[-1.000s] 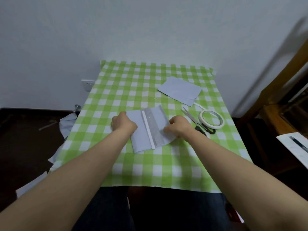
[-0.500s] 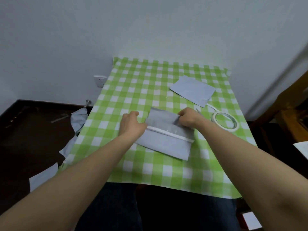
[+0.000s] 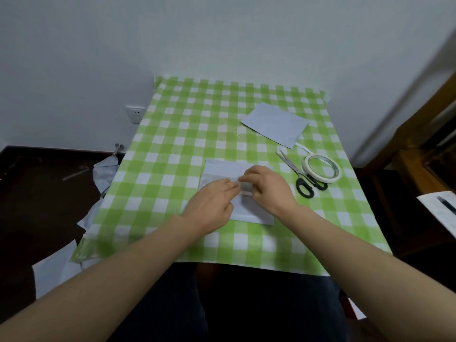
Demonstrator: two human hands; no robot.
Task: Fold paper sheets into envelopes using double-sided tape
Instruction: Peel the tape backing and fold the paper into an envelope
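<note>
Two hands meet over the folded sheet (image 3: pixel 222 172), which lies flat on the checked cloth (image 3: pixel 172 134), just left of the scissors (image 3: pixel 299 175). Left hand (image 3: pixel 212 203) is curled, fingertips pinched at the white tape strip (image 3: pixel 246 191) running across the sheet; looks like picking at the backing, but too blurry to say if it has a grip. Right hand (image 3: pixel 269 187) is also curled, thumb and forefinger close together at the same strip's end, touching the left fingertips; whether it pinches the liner or just presses the paper down, can't tell. Tape roll (image 3: pixel 322 167) sits just right of the scissors, touching the handles. Spare sheet (image 3: pixel 274 124) lies behind the scissors, unfolded, apart from the work.

Progress est.: approx. mid-way on this envelope. Sheet folded, tape applied. Left to do: peel liner, press flap shut, poss. other side. Spare sheet not yet started.
</note>
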